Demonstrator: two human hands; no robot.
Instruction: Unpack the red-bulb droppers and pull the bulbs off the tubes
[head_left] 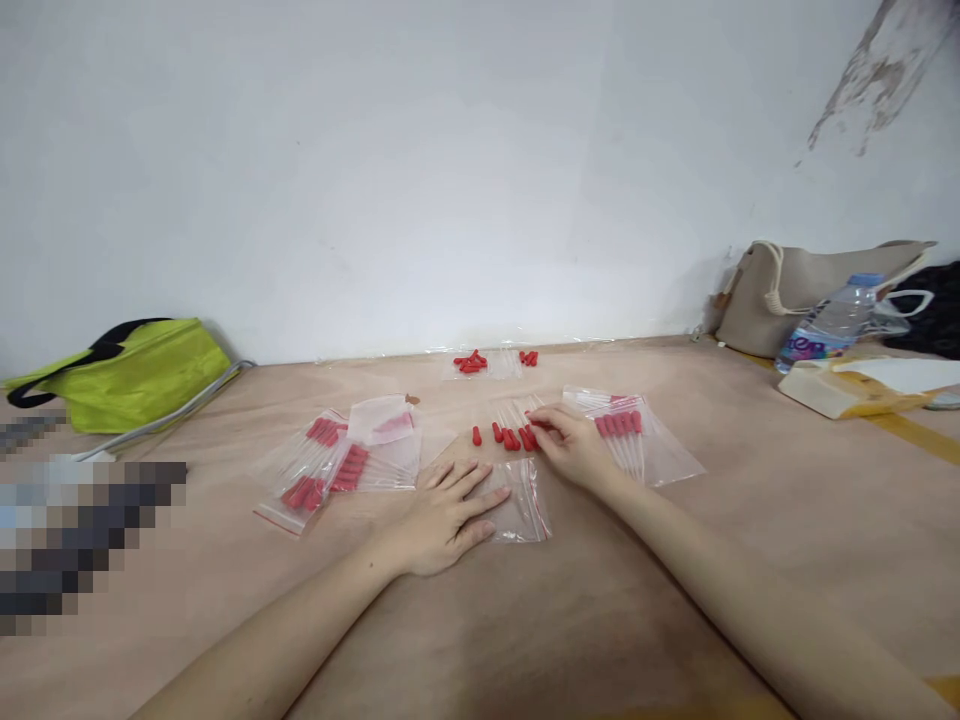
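My left hand (pixel 448 512) lies flat and open, fingers spread, on an empty clear zip bag (pixel 525 505) with a red seal strip. My right hand (pixel 571 443) reaches just beyond it, its fingers pinched on a red-capped clear dropper (pixel 534 426) at the end of a row of loose droppers (pixel 504 436) on the wooden table (pixel 675 560). Filled bags of red-capped droppers (pixel 337 465) lie to the left. Another filled bag (pixel 630 432) lies right of my right hand.
More loose red droppers (pixel 472 362) on plastic lie near the white wall. A lime-green bag (pixel 127 375) sits at the far left. A beige tote (pixel 795 290), a water bottle (pixel 829 325) and a white box (pixel 855 385) stand at the right.
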